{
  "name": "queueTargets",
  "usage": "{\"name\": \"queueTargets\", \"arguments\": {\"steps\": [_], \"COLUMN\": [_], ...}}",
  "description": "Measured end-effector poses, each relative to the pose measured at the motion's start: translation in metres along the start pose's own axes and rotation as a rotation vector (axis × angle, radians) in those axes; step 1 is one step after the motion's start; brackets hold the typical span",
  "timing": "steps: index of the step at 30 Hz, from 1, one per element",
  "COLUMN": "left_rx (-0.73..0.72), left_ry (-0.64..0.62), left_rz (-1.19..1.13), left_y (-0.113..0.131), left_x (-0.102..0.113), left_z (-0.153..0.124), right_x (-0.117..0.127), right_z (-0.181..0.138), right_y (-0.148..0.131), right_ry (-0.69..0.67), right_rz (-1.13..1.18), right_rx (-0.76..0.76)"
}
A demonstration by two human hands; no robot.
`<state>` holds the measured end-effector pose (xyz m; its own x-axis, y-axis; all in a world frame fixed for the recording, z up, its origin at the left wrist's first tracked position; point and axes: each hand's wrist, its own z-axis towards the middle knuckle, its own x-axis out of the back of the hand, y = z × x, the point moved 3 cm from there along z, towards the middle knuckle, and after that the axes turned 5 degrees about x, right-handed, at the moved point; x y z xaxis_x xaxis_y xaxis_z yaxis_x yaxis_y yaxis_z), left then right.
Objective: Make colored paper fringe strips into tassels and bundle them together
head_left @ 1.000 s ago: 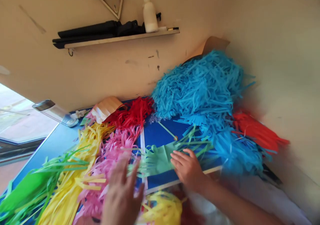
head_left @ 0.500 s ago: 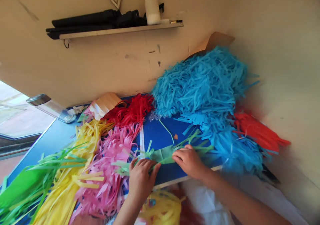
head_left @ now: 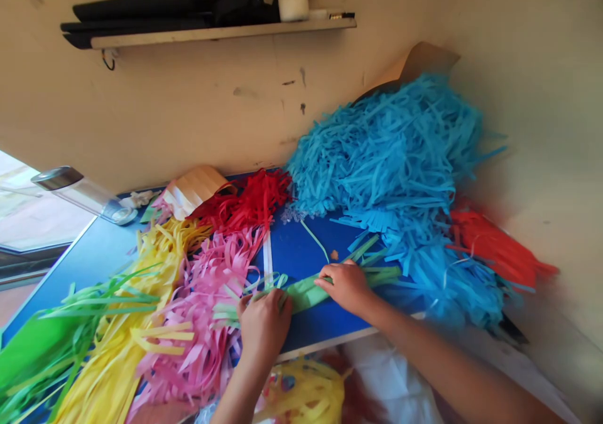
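Observation:
A light green fringed paper sheet [head_left: 306, 291] lies rolled into a narrow tube on the blue table [head_left: 301, 254]. My left hand [head_left: 264, 323] presses on its left end, fingers curled over the roll. My right hand [head_left: 343, 284] grips the roll a little to the right. Loose green strips stick out at both ends of the roll, toward the pink fringe and toward the blue pile.
A big heap of blue paper fringe [head_left: 391, 160] fills the back right corner, with red-orange fringe [head_left: 494, 248] beside it. Red [head_left: 245, 204], pink [head_left: 207, 304], yellow [head_left: 136, 323] and green [head_left: 51, 348] fringe spread left. A wall shelf [head_left: 211, 31] hangs above. A glass jar [head_left: 80, 191] lies far left.
The flat green sheet has been rolled up into a tube. My left hand came down from the air onto its left end; my right hand moved slightly back along it.

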<state>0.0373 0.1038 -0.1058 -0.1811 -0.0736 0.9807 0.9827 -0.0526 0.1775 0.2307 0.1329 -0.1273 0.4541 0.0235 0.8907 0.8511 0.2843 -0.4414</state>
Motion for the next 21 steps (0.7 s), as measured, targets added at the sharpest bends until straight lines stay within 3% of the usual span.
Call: {"name": "queueTargets", "arguments": {"steps": [11, 14, 17, 20, 21], "left_rx": [0.007, 0.001, -0.209, -0.527, -0.584], "left_ry": [-0.042, 0.036, 0.165, 0.06, 0.019], "left_rz": [0.045, 0.067, 0.086, 0.074, 0.07], "left_y": [-0.001, 0.001, 0.007, 0.014, 0.014], "left_x": [-0.004, 0.001, 0.006, 0.003, 0.002], "left_z": [0.004, 0.001, -0.001, -0.002, -0.002], "right_x": [-0.003, -0.004, 0.005, 0.024, 0.03], "right_z": [-0.001, 0.001, 0.0, -0.009, -0.014], "right_y": [-0.002, 0.0, 0.005, 0.007, 0.003], "right_ry": [0.0, 0.015, 0.062, 0.206, 0.245], "right_rz": [-0.023, -0.039, -0.081, -0.172, -0.189], "right_rx": [-0.009, -0.013, -0.043, -0.077, -0.006]}}
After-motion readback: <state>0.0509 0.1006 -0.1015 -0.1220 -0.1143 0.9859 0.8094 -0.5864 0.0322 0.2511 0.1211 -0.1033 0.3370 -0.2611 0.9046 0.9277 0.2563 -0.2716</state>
